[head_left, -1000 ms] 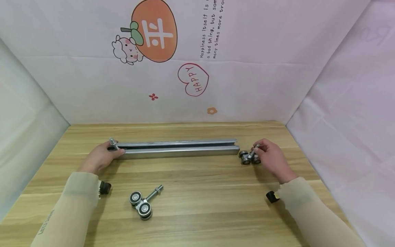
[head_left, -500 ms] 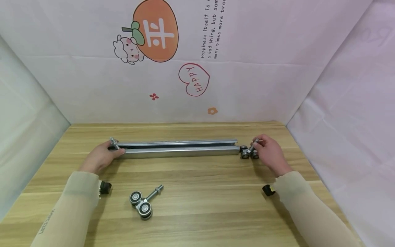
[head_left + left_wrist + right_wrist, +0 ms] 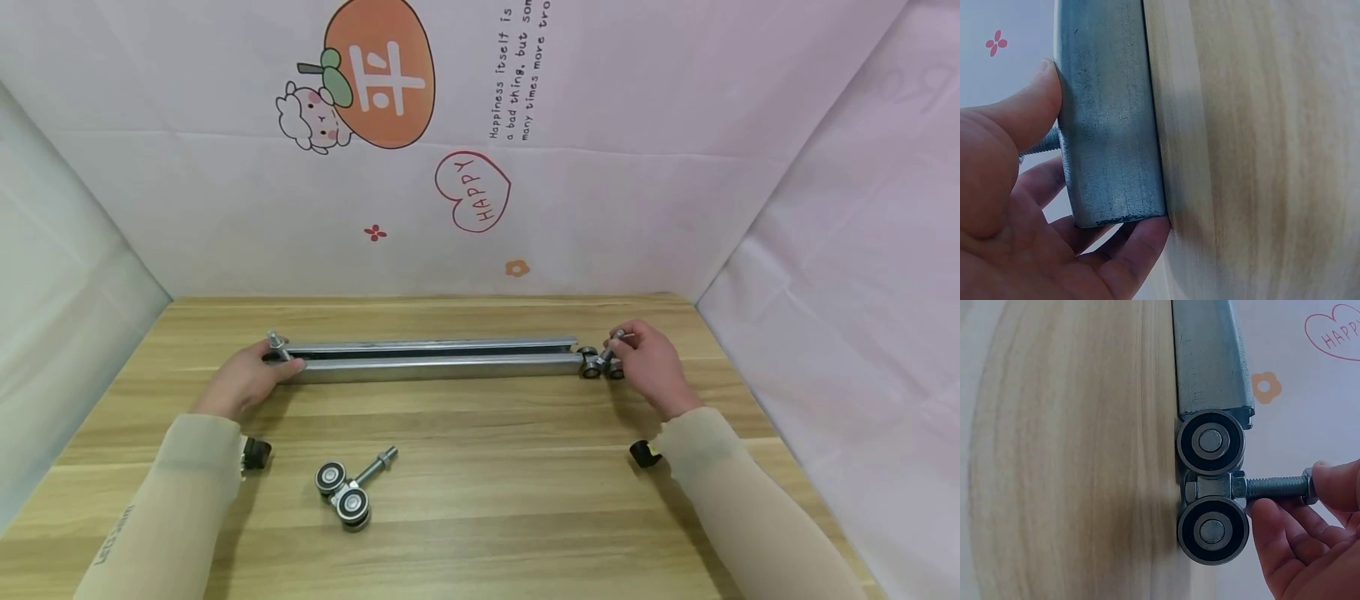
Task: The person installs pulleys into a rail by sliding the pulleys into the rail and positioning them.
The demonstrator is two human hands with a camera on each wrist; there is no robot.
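A long metal channel rail (image 3: 435,367) lies across the table with its slot facing up. My left hand (image 3: 243,379) grips the rail's left end, thumb along the near top edge and fingers around the end in the left wrist view. Beside that thumb, a threaded bolt (image 3: 1041,145) sticks up from the slot; whatever carries it inside is hidden. At the other end, my right hand (image 3: 651,367) pinches the upright bolt (image 3: 1275,486) of a roller trolley (image 3: 600,365). Its leading wheels (image 3: 1211,442) stand right at the rail's end; whether they have entered the slot I cannot tell.
Another roller trolley (image 3: 345,493) lies on its side on the wooden table (image 3: 510,483), nearer the person and left of centre. A white printed cloth (image 3: 622,208) stands behind the table, with white cloth at both sides.
My right hand has moved the roller trolley away from the person and slightly left, up to the rail's right end. The left hand and the rail stay put.
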